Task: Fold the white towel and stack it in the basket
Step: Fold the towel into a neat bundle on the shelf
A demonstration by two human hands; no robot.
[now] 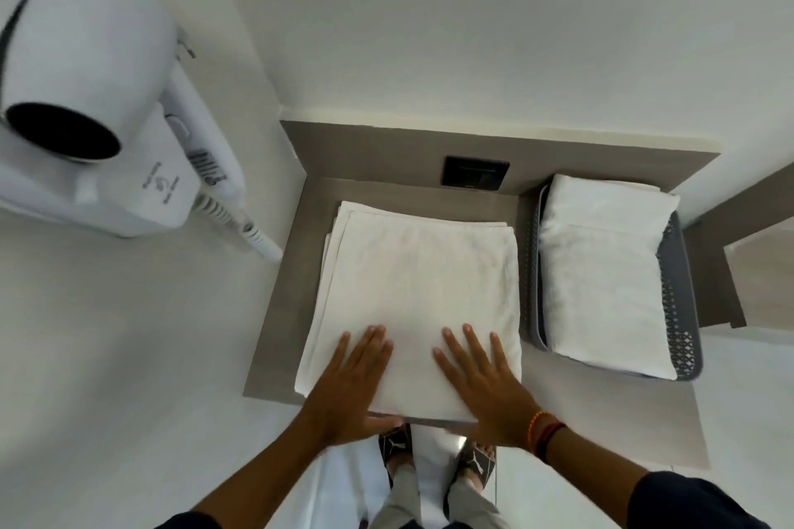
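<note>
The white towel (412, 305) lies partly folded on the grey counter (279, 339), beside the basket (683, 314) already holding a folded towel (601, 271). Left hand (348, 391) and right hand (485, 382) press flat, fingers spread, gripping nothing. Smoothing seems underway; another fold likely follows.

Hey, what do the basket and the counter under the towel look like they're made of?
The basket looks like moulded grey plastic with a matte finish: its wall is a regular perforated lattice. The counter looks like grey-brown laminate or stone-look board, smooth and matte with faint streaks; which one cannot be told. The towel looks like white cotton terry with a nubby pile.
</note>
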